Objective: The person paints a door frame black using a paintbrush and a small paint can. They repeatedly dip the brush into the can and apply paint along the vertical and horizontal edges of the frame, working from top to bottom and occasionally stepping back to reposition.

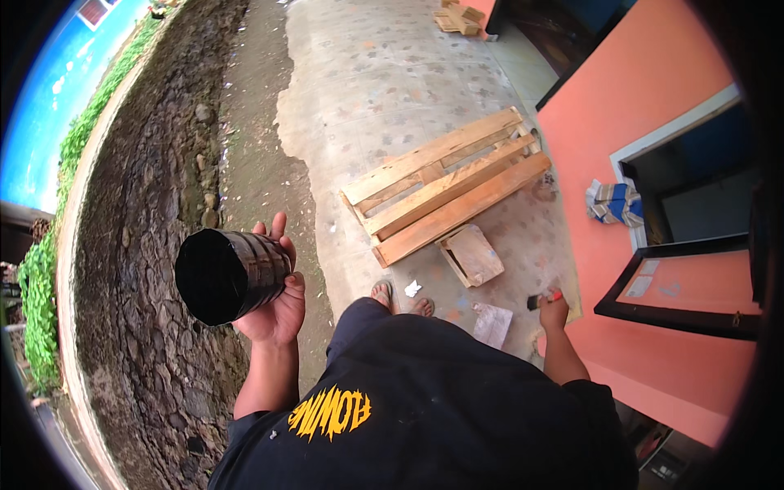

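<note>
My left hand (pixel 282 314) holds up a black ribbed cup (pixel 265 265), tilted so that its dark round mouth faces left. What is inside is too dark to make out. Low on the right, my right hand (pixel 554 313) is closed around a paintbrush (pixel 535 301) with dark bristles and a bit of red at the handle. In front of me lies a slatted wooden frame (pixel 445 196) like a pallet, its nearest board more orange than the others. Neither hand touches the frame.
A small worn box (pixel 475 253) sits against the frame's near side. A pale flat sheet (pixel 492 325) and a crumpled white scrap (pixel 412 288) lie near my feet. An orange wall (pixel 572 163) with a window borders the right; rough stony ground (pixel 155 245) lies left. Wood pieces (pixel 459 18) lie far off.
</note>
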Demonstrator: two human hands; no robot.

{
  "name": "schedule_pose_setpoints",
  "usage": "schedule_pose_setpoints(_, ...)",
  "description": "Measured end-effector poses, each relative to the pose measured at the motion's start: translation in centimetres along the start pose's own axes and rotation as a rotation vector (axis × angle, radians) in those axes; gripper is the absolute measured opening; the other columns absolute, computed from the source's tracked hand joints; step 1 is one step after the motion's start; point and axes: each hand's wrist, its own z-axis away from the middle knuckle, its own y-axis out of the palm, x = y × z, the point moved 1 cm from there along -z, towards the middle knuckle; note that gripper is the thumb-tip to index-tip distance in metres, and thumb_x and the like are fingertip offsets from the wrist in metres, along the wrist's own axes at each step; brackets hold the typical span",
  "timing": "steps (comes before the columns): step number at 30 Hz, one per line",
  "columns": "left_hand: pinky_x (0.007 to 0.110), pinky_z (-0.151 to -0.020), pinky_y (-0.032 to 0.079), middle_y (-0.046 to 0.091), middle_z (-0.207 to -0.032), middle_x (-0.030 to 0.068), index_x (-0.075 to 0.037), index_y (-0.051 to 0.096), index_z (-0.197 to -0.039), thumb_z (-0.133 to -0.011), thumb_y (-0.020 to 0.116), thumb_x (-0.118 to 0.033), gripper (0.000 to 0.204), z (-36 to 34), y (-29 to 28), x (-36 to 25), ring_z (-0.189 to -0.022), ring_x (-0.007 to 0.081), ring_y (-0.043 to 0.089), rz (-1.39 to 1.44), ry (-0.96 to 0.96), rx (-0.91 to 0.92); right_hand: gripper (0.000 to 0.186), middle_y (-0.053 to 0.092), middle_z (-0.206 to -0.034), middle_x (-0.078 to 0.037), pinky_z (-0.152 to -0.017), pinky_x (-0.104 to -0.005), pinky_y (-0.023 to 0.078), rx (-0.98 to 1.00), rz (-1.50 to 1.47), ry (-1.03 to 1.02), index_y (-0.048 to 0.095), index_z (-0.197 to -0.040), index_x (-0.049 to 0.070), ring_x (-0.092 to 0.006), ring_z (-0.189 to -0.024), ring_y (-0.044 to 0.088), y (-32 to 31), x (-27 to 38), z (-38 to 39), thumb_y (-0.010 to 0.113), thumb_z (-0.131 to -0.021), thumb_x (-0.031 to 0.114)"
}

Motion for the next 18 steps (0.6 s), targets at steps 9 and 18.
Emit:
schedule_pose_setpoints(9, 0.044, -0.095, 0.056, 0.02, -0.169, 0.0177, -0.001, 0.032, -0.156, -0.091, 0.071, -0.047, 0.089, 1.0, -1.8, -6.3, -0.141, 0.0323, 0.045, 0.02, 0.138, -0.021, 0.02, 0.073, -0.084, -0.014, -0.075, -0.0382, 0.054, 0.055, -0.121, -0.11, 0.071, -0.096, 0.005, -0.0262, -0.077, 0.07, 3.8, 14.2, -3.2, 0.079, -0.085, 0.019)
schedule_pose_setpoints(18, 0.045, -0.095, 0.058, 0.025, -0.167, 0.019, -0.002, 0.034, -0.155, -0.093, 0.067, -0.052, 0.087, -2.4, -5.6, -17.1, -0.141, 0.0335, 0.047, -0.094, 0.078, -0.076, 0.03, 0.075, -0.092, -0.02, -0.079, -0.0442, 0.056, 0.06, -0.026, -0.059, 0.073, -0.098, 0.003, -0.0359, -0.088, 0.074, 13.1, 20.9, -0.5, 0.078, -0.086, 0.03)
